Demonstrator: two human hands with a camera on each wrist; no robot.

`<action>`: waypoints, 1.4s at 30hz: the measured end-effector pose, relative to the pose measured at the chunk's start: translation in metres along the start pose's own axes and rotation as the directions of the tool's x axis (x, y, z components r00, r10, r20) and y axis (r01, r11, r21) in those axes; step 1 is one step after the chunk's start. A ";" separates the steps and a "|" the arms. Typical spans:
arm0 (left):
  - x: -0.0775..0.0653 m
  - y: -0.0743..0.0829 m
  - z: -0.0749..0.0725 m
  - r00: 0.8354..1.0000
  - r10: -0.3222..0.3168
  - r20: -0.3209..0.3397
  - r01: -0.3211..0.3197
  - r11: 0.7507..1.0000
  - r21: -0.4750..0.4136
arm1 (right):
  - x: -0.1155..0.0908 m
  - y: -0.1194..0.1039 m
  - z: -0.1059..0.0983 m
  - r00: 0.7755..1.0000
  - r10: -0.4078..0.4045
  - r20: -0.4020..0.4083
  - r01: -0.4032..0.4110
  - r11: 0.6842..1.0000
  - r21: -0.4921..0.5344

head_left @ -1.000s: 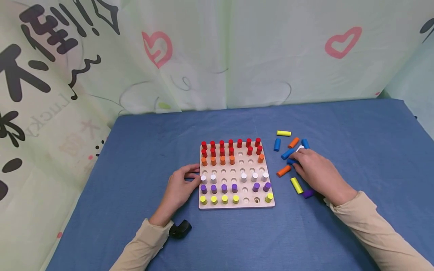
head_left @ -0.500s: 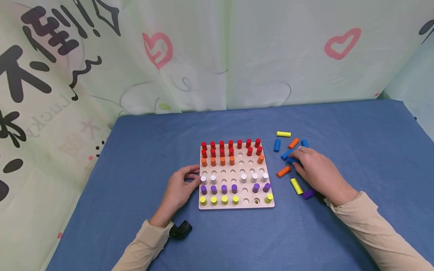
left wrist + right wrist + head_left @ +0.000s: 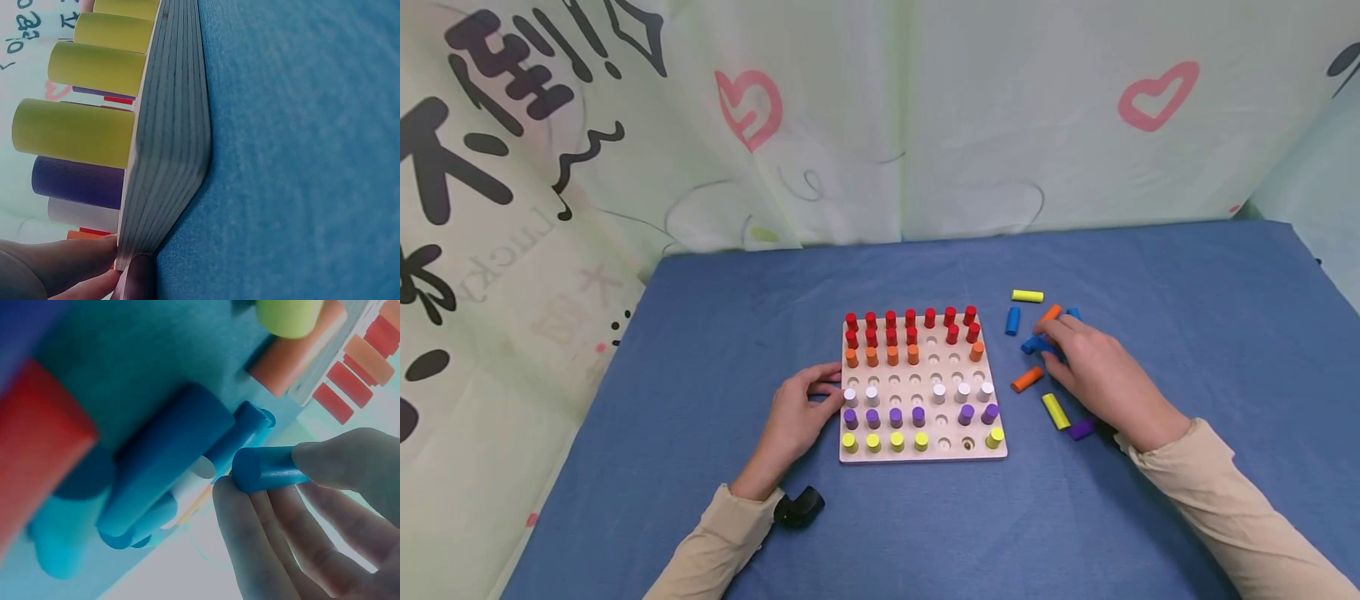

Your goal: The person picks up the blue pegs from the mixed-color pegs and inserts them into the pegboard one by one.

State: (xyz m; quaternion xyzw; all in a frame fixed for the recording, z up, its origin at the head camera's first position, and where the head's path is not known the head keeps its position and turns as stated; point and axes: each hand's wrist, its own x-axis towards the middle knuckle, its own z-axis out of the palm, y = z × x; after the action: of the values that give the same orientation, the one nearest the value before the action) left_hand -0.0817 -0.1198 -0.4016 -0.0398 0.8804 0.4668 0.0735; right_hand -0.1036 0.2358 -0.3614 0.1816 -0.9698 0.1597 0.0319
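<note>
L hand (image 3: 797, 414) pinches L edge of pegboard (image 3: 921, 457), which lies flat mid-surface (image 3: 737, 325) w/ upright pegs: red pegs (image 3: 910, 317) in far rows, yellow pegs (image 3: 897, 443) in nearest. R of board, loose orange peg (image 3: 1027, 379); then R hand (image 3: 1101, 371), gripping blue peg (image 3: 269, 469) btwn thumb & fingers.

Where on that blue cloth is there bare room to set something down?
Bare cloth lies left of the board and left hand, behind the board toward the curtain, and before the board between the sleeves. Crowded: just right of the board, where loose pegs lie about the right hand.
</note>
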 end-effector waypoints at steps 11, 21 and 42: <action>0.000 0.000 0.000 1.000 0.004 -0.008 -0.004 1.000 0.000 | 0.010 -0.007 -0.006 1.000 -0.014 0.006 0.014 1.000 0.009; 0.000 0.000 0.001 1.000 0.003 -0.006 -0.004 1.000 -0.008 | 0.015 -0.013 -0.010 1.000 -0.011 -0.009 0.012 0.999 0.048; -0.001 0.000 0.000 1.000 -0.007 -0.002 0.006 1.000 -0.021 | 0.022 -0.026 -0.014 0.995 -0.092 -0.039 0.095 0.993 0.076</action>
State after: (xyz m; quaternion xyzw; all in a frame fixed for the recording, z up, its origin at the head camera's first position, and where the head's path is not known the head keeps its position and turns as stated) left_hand -0.0804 -0.1193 -0.4015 -0.0438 0.8754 0.4758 0.0738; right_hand -0.1148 0.2095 -0.3374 0.2249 -0.9525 0.1991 0.0495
